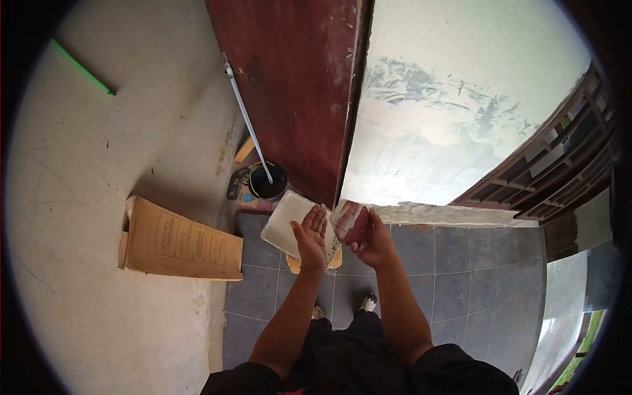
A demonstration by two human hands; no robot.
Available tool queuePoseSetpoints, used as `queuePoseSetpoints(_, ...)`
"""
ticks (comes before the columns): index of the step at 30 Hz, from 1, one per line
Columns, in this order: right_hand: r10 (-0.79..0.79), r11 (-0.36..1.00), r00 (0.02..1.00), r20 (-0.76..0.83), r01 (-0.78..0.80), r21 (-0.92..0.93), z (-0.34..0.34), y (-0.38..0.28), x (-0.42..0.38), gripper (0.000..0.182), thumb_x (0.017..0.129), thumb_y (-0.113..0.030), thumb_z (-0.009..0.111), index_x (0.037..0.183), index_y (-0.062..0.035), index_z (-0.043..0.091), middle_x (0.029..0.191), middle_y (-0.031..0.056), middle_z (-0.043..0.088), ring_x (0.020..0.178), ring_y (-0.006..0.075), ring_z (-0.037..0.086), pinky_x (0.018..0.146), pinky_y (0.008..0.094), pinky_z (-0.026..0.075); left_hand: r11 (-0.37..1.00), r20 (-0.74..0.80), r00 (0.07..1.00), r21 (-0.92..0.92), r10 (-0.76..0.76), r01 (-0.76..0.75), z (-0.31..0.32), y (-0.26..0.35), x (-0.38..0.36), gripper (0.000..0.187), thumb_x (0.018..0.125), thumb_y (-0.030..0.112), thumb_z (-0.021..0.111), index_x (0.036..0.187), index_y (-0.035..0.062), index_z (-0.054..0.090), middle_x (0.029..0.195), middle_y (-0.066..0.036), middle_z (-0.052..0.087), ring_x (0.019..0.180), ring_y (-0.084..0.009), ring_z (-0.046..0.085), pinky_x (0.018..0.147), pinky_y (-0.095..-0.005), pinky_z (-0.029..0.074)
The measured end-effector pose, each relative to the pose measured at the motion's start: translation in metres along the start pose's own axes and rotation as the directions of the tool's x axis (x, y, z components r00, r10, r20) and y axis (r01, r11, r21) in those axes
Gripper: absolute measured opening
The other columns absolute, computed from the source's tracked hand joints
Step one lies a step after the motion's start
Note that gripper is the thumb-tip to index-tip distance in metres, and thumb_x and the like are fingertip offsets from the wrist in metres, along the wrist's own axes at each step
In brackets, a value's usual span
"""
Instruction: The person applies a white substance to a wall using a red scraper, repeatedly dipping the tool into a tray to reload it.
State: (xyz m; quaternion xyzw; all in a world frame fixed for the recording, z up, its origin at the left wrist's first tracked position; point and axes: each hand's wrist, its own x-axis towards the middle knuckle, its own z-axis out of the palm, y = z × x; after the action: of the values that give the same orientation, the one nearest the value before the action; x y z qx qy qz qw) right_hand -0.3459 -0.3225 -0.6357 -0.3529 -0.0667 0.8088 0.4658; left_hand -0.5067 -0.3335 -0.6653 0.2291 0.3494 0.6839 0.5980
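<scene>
- Cardboard box [183,242] leans against the wall, well to the left of the left grip [312,238].
- Black bucket [268,179], a pale pole standing in it, sits beyond and left of the left grip.
- White tray [284,222] lies under the left grip, partly hidden by it; a dark red door [289,79] rises beyond.
- White-smeared wall [454,118] stands ahead and right of the right grip [378,245].
- Reddish flat piece [355,230] sits at the right grip, between both hands; its white-smeared part points away and left, its long axis hard to tell.
- Left grip is spread, fingers pointing away from the body, holding nothing, just beside the piece.
- Right grip pinches the piece along its right side.
</scene>
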Motion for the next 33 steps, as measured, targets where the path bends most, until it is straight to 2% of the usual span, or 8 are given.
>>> queuePoseSetpoints(8,-0.083,0.996,0.984,0.16,0.087,-0.019,-0.011,-0.102,-0.059,0.056,0.102,-0.064,0.042,0.13,-0.018,0.058,0.117,0.0007,0.068,0.097,0.0188,0.067,0.058,0.0298,0.054,0.947,0.223,0.974,-0.304,-0.038,0.106,0.13,-0.019,-0.001,0.098,0.096,0.079,0.027,0.142,-0.0059,0.045,0.144,-0.019,0.054,0.137,-0.0289,0.048,0.117,-0.0394,0.034)
queuePoseSetpoints(16,-0.297,0.942,0.921,0.254,0.326,-0.08,-0.001,-0.289,-0.127,0.06,0.106,-0.059,0.029,0.143,-0.0164,0.05,0.134,0.0075,0.061,0.114,0.0262,0.062,0.075,0.0367,0.055,0.974,0.382,0.905,-0.195,0.186,-0.118,0.324,-0.039,0.036,0.102,0.095,0.08,0.029,0.147,-0.0067,0.04,0.152,-0.021,0.045,0.144,-0.0322,0.04,0.121,-0.0427,0.027)
queuePoseSetpoints(19,-0.426,0.886,0.846,0.321,0.463,-0.042,0.018,-0.363,-0.145,0.06,0.108,-0.056,0.026,0.144,-0.0132,0.048,0.134,0.0096,0.061,0.113,0.0278,0.063,0.077,0.0374,0.056,0.953,0.485,0.83,-0.25,0.276,-0.172,0.396,-0.028,0.057,0.096,0.099,0.076,0.022,0.155,-0.002,0.03,0.163,-0.021,0.03,0.153,-0.0287,0.023,0.126,-0.0401,0.015)
queuePoseSetpoints(26,-0.705,0.655,0.534,0.467,0.742,0.14,0.103,-0.526,-0.209,0.059,0.109,-0.052,0.024,0.141,-0.0087,0.048,0.132,0.0124,0.061,0.109,0.0276,0.066,0.079,0.0393,0.061,0.84,0.615,0.603,-0.196,0.507,-0.506,0.578,0.044,0.099,0.092,0.101,0.071,0.02,0.155,-0.0022,0.031,0.163,-0.019,0.031,0.153,-0.0281,0.024,0.126,-0.0408,0.014)
queuePoseSetpoints(29,-0.816,0.482,0.358,0.454,0.855,0.191,0.153,-0.571,-0.246,0.056,0.11,-0.049,0.025,0.141,-0.0076,0.047,0.135,0.0139,0.058,0.113,0.0282,0.064,0.083,0.0401,0.061,0.599,0.705,0.36,-0.115,0.611,-0.792,0.632,0.085,0.127,0.086,0.104,0.067,0.024,0.155,-0.0018,0.03,0.162,-0.02,0.032,0.153,-0.0282,0.026,0.125,-0.0414,0.018)
queuePoseSetpoints(31,-0.857,0.356,0.234,0.459,0.913,0.199,0.179,-0.601,-0.258,0.053,0.11,-0.049,0.03,0.139,-0.0087,0.049,0.135,0.0124,0.058,0.116,0.0284,0.062,0.087,0.0407,0.058,0.173,0.811,0.103,0.002,0.576,-0.985,0.656,0.112,0.14,0.071,0.107,0.05,0.037,0.154,-0.0027,0.032,0.16,-0.021,0.035,0.151,-0.0337,0.029,0.123,-0.0482,0.024)
queuePoseSetpoints(32,-0.879,0.266,0.166,0.446,0.949,0.172,0.191,-0.614,-0.263,0.055,0.109,-0.05,0.035,0.138,-0.0064,0.049,0.132,0.013,0.059,0.112,0.0279,0.063,0.086,0.0399,0.058,0.167,0.813,0.095,-0.002,0.574,-0.986,0.667,0.124,0.148,0.071,0.107,0.05,0.037,0.154,-0.0027,0.032,0.16,-0.021,0.035,0.151,-0.0337,0.029,0.123,-0.0482,0.024)
queuePoseSetpoints(33,-0.894,0.187,0.111,0.435,0.973,0.136,0.203,-0.627,-0.267,0.056,0.108,-0.051,0.037,0.137,-0.0049,0.051,0.129,0.0131,0.06,0.109,0.0271,0.064,0.085,0.0391,0.057,-0.176,0.839,-0.095,0.001,0.536,-0.984,0.681,0.138,0.156,0.068,0.106,0.045,0.043,0.153,-0.0032,0.033,0.159,-0.022,0.036,0.15,-0.0361,0.031,0.123,-0.049,0.025)
